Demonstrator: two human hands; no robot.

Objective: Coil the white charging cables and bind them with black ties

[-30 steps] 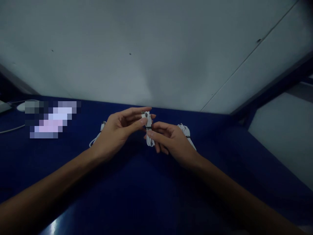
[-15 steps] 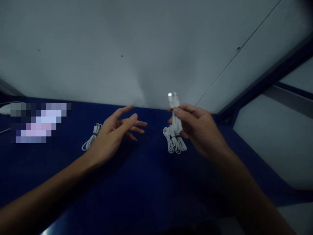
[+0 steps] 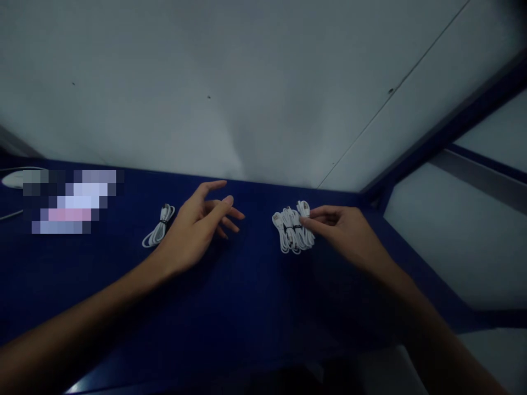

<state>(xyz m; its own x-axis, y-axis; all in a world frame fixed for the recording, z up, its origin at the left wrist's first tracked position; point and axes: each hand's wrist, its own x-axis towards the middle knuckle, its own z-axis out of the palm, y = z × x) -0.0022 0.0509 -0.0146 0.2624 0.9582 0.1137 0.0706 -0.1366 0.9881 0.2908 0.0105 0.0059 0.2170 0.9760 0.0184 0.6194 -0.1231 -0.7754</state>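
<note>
Loosely spread, empty left fingers (image 3: 219, 209), right fingers (image 3: 317, 226) pinched on a white cable coil (image 3: 304, 210), beside similar coils (image 3: 289, 219)

Your left hand (image 3: 195, 224) and right hand (image 3: 349, 231) are bare, with slim, long fingers (image 3: 212, 186); your left forearm (image 3: 94, 309) and right forearm (image 3: 420, 311) are bare as well, slender and narrowing toward the wrists (image 3: 164, 264), finer detail lost in dim light

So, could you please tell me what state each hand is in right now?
Left hand: open, with nothing visible in it.
Right hand: closed, pinching a bundled white cable between thumb and fingers.
</note>
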